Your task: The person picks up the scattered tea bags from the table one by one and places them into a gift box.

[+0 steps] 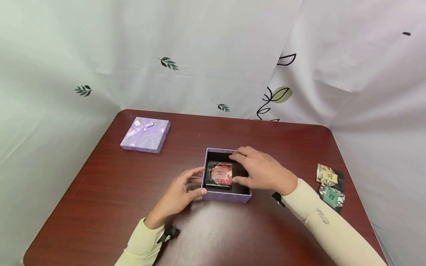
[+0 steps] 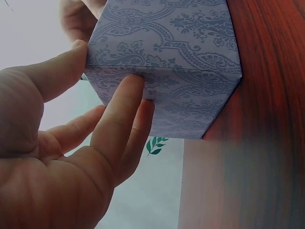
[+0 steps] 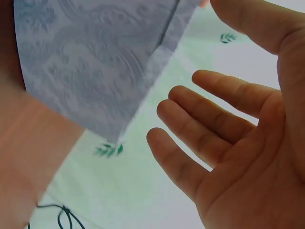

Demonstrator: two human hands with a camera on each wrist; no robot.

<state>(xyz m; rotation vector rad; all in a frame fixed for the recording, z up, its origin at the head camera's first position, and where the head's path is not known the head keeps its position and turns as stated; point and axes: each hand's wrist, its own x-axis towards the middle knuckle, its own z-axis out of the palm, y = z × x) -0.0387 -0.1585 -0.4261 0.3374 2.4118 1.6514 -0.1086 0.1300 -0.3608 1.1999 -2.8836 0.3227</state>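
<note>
A lidless purple patterned box [image 1: 226, 197] with a black inside stands near the middle of the table. In its left part lies a flat black packet with a red label [image 1: 219, 173], seemingly on top of other packets. My left hand [image 1: 178, 192] rests on the box's left side; in the left wrist view its fingers [image 2: 119, 112] press the patterned wall and the thumb touches the rim corner. Over the box's right part hovers my right hand [image 1: 263, 170]. Its fingers are spread with nothing between them in the right wrist view, apart from the box wall [image 3: 90, 62].
A purple lid with a ribbon bow [image 1: 145, 135] lies at the table's back left. Near the right edge lie a packet with a yellow label [image 1: 329, 177] and one with a green label [image 1: 331, 196], overlapping. White curtains [image 1: 213, 55] hang around the dark red table [image 1: 100, 207].
</note>
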